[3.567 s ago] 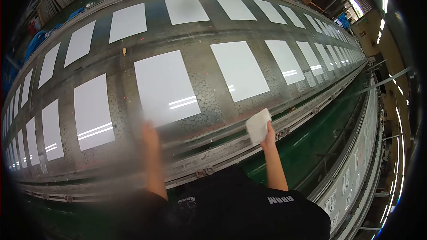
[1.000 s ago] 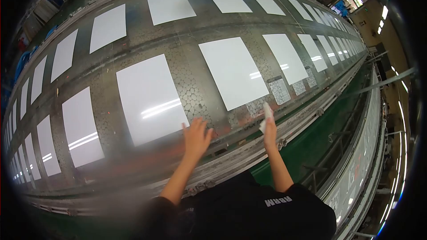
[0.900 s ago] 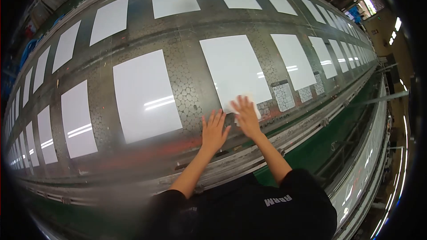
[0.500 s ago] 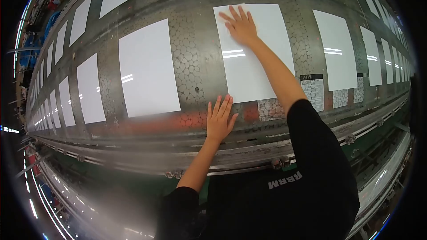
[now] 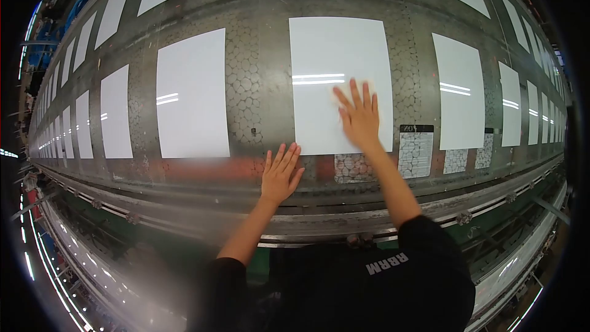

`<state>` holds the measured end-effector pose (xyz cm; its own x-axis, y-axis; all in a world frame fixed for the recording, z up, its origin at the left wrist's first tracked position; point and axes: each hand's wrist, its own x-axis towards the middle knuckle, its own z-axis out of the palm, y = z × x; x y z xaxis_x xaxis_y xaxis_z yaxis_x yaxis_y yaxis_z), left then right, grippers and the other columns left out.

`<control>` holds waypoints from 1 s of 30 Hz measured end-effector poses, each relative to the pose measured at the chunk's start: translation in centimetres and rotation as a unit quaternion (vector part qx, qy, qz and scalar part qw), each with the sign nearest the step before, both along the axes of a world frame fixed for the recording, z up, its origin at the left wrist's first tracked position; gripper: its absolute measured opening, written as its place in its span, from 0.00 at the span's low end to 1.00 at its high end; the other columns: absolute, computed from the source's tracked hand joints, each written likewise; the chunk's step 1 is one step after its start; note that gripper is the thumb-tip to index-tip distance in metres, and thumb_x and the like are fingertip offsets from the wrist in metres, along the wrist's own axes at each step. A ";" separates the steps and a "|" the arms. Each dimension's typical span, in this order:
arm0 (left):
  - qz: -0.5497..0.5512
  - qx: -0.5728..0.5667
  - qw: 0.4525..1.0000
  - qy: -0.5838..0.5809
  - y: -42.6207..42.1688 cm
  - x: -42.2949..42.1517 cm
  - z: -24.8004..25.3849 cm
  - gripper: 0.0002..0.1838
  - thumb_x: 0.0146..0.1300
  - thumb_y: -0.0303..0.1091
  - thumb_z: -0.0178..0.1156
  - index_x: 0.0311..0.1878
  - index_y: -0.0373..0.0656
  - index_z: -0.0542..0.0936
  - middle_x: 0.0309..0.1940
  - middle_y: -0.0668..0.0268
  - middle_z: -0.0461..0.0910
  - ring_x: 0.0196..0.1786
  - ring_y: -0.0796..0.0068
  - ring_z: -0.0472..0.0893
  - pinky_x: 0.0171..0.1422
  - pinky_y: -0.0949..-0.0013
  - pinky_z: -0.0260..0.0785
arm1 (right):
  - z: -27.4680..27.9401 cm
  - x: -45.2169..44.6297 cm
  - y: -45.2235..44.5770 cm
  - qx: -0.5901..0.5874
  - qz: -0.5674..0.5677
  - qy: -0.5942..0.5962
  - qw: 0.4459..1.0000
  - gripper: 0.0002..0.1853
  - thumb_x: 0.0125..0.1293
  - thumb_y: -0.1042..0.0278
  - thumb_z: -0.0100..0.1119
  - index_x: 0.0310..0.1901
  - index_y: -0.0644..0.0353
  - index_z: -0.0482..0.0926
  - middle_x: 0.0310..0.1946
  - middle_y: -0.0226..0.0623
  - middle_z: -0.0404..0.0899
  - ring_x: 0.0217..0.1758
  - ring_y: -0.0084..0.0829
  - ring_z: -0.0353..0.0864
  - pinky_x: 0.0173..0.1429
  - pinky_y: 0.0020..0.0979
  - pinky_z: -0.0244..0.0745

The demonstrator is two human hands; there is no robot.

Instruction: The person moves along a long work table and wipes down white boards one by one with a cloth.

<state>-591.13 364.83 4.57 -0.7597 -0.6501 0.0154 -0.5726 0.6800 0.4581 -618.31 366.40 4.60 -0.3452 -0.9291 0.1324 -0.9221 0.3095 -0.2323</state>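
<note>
Under my right hand, a white pad is held against a large white sheet; its pale edge shows around my spread fingers, the rest is hidden by the hand. The sheet lies flat on the grey table. My left hand rests open and empty at the sheet's lower left corner, fingertips by its edge. Just below the sheet's lower right part is a patterned transparent piece, and to its right a printed label with a dark top strip.
More white sheets lie in rows to the left, right and far side. Smaller patterned pieces sit by the near edge at right. A metal rail runs along the table's near side, in front of my body.
My right hand has come down and right across the sheet from its upper left, with the pad beneath it. My left hand stays near the lower left corner. Earlier, the pad was raised beside the table.
</note>
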 end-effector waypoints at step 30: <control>-0.011 0.143 0.956 0.257 -1.2 1.5 -0.4 0.29 0.68 0.49 0.49 0.68 0.45 0.68 0.64 0.61 0.72 0.73 0.53 0.60 0.77 0.46 0.39 | -1.7 -9.1 -12.4 0.096 -0.066 -0.141 0.983 0.24 0.75 0.46 0.32 0.70 0.28 0.60 0.75 0.45 0.46 0.77 0.60 0.37 0.72 0.68 0.37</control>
<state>-589.59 363.61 4.13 -0.7133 -0.6670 0.2154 -0.2080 0.4949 0.8437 -627.46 353.98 2.89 -0.4620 -0.8726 -0.1586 -0.7785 0.4847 -0.3987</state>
